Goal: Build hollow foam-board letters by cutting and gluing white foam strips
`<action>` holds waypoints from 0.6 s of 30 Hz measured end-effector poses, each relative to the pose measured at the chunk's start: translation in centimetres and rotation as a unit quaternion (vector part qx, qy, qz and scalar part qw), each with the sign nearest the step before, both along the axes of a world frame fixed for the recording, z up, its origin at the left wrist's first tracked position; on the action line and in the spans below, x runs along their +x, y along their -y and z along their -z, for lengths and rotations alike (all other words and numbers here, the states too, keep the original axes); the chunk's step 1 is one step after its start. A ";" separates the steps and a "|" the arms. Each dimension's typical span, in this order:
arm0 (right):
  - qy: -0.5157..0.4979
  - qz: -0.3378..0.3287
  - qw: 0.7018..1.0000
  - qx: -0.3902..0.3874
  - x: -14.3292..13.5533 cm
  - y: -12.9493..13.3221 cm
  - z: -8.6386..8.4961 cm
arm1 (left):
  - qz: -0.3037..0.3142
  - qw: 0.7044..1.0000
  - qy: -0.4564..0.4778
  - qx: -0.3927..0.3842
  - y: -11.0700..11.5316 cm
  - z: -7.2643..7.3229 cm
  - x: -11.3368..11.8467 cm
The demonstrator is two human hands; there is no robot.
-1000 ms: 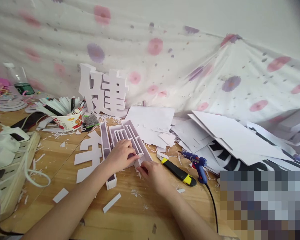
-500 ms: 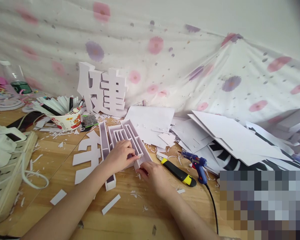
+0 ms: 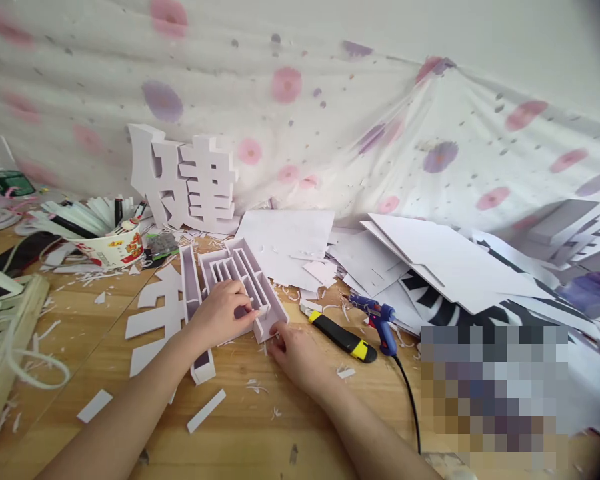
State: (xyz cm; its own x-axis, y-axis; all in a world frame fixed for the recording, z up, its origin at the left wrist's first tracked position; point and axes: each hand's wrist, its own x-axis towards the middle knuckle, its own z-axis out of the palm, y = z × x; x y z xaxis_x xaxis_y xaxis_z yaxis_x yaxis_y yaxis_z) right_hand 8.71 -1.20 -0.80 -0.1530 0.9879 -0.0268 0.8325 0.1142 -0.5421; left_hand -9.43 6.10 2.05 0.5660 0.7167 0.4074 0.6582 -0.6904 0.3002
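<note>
A hollow white foam-board letter (image 3: 276,298) with thin upright walls lies open side up on the wooden table. My left hand (image 3: 226,310) rests over its middle, thumb and fingers closed in a pinch on an inner wall near the letter's near end. At the near right corner, my right hand (image 3: 297,353) has its fingers curled and closed against the outer wall; its fingertips are partly hidden. Left of these walls stands a narrow walled section (image 3: 203,371), partly covered by my left wrist. A flat white cut-out (image 3: 147,323) lies beside it.
Right of my hands lie a black-and-yellow utility knife (image 3: 343,335) and a blue glue gun (image 3: 383,320) with a cord. White sheets (image 3: 445,257) are stacked behind them. A finished letter (image 3: 195,180), a paper bowl (image 3: 111,248) and a power strip (image 3: 23,333) are to the left.
The view has swung slightly right, so everything appears farther left. My right hand has shifted a little off the letter's near end, uncovering more of it; my left hand keeps its place.
</note>
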 end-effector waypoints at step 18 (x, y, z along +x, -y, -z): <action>0.017 -0.019 0.999 0.042 -1.7 -0.3 1.5 | 0.006 1.000 -0.002 0.001 0.0 -0.1 0.0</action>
